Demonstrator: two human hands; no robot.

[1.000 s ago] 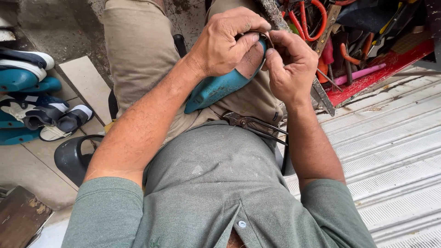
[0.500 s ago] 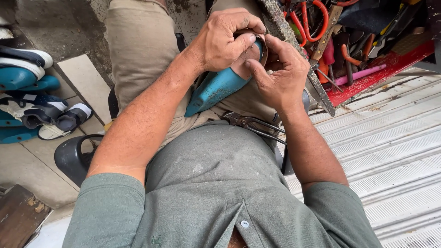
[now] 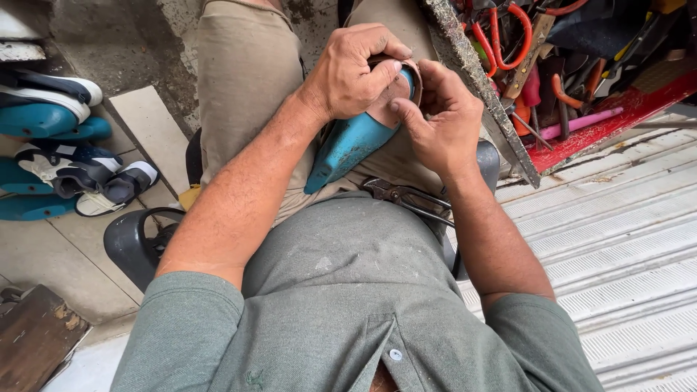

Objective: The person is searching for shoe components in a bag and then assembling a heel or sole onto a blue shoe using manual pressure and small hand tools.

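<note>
I sit with a teal shoe (image 3: 347,149) held over my lap, its pointed toe aimed down toward my left. My left hand (image 3: 356,72) grips the shoe's heel end from above. My right hand (image 3: 435,120) holds the same end from the other side, its thumb pressing on the brownish inner sole or heel piece (image 3: 388,98). A pair of metal pliers (image 3: 406,197) lies on my lap just under the hands.
A red tray (image 3: 602,123) of hand tools with red and pink handles stands at the upper right behind a rough stone-edged board (image 3: 479,80). Several teal and dark shoes (image 3: 58,145) lie on the tiled floor at left. A ribbed metal surface (image 3: 624,247) runs along my right.
My right hand has shifted down and around the heel end, with its thumb now pressing on the brown piece. The shoe has tilted slightly; the left hand keeps its grip.
</note>
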